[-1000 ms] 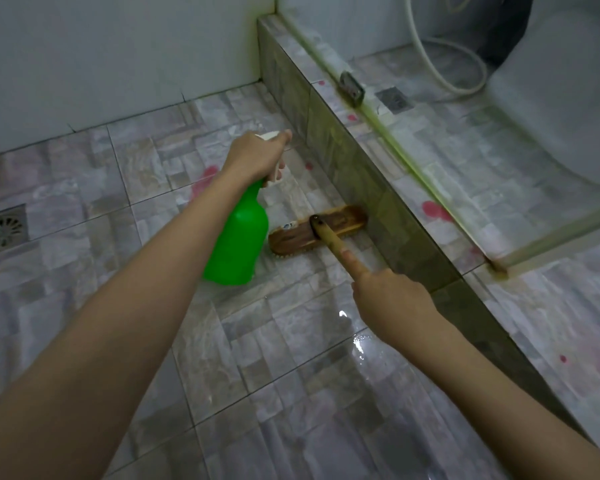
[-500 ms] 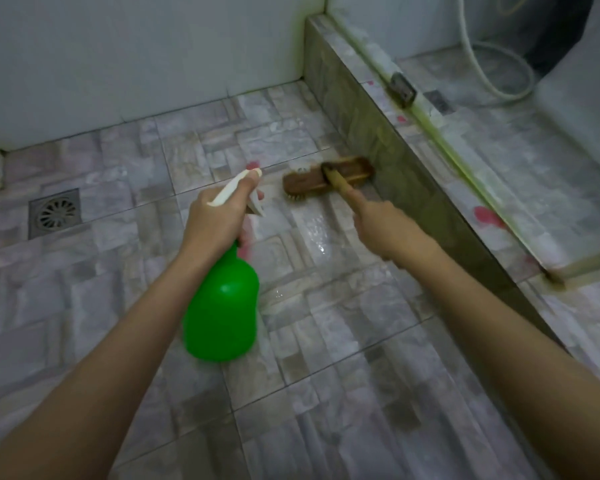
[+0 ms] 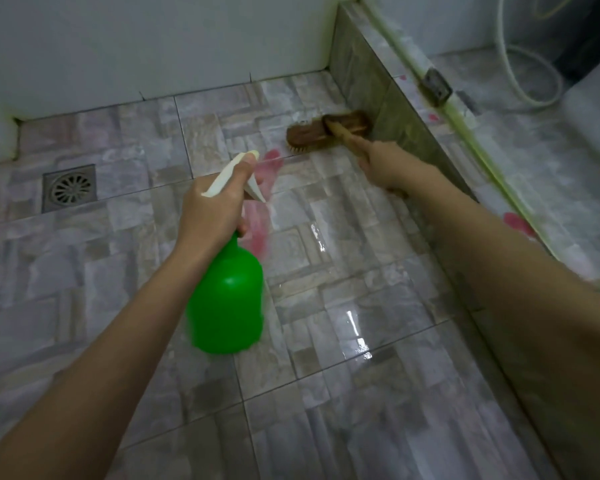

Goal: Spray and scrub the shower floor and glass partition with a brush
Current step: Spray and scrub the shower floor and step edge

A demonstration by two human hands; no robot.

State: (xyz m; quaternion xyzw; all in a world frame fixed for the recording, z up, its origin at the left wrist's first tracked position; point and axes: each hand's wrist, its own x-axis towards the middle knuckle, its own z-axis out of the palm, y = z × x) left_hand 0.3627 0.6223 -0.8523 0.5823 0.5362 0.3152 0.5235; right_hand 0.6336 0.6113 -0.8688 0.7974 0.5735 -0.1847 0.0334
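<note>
My right hand (image 3: 388,166) grips the brush (image 3: 326,130), now pushed to 1 o'clock against the curb (image 3: 388,109). Left hand (image 3: 215,209), fingers closed on the spray bottle (image 3: 227,303), has drawn back; pink stain (image 3: 271,161) at 12 o'clock remains unscrubbed.

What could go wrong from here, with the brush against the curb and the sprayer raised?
The wet floor shines underfoot, so a slip seems possible. The brush works right beside the tiled curb; the right hand may knock it. The left hand holds the spray bottle tilted and blurred; spray may miss.
</note>
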